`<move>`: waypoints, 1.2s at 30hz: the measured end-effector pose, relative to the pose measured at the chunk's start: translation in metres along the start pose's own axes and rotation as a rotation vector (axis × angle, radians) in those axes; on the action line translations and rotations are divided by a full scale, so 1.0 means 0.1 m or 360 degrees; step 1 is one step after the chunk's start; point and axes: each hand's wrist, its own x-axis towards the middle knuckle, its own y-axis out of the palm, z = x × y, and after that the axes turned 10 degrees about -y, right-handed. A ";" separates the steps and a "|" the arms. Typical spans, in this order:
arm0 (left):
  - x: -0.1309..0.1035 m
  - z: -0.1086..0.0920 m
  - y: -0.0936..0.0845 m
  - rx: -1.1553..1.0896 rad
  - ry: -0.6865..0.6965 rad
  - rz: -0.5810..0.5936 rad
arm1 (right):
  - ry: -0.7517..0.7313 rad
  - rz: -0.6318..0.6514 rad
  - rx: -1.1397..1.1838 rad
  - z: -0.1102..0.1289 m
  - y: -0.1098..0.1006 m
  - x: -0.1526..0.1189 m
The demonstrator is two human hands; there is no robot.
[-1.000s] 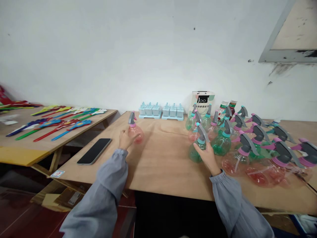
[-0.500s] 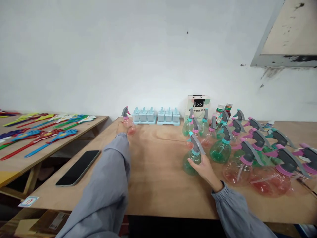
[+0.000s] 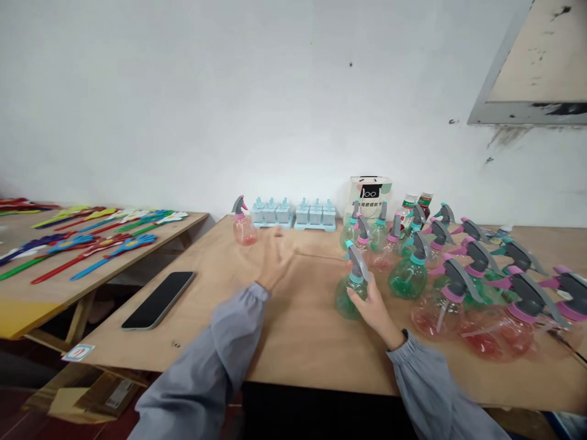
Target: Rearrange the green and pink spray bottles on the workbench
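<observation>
A pink spray bottle (image 3: 245,231) with a grey and pink head stands upright at the table's back left. To its right and nearer, my left hand (image 3: 276,260) hovers with fingers apart, slightly blurred, touching nothing. My right hand (image 3: 372,305) is wrapped round the right side of a green spray bottle (image 3: 347,298) with a grey and turquoise head, upright on the table. Right of that hand stand several more bottles, among them a green one (image 3: 407,280) and a pink one (image 3: 435,315).
Two light-blue popsicle moulds (image 3: 271,214) and a printed box (image 3: 368,198) stand along the wall. A black phone (image 3: 159,300) lies at the left of the wooden table (image 3: 302,360). Another table at far left bears colourful hand-shaped sticks (image 3: 107,244).
My left hand has let go of the pink bottle at the back left and moved right, towards me. My right hand stays on the green bottle. The view has shifted slightly left.
</observation>
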 end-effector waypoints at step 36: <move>-0.52 -0.54 -0.19 -0.0994 -0.0541 0.0913 | -0.0338 -0.0278 -0.0419 -0.30 -0.05 0.77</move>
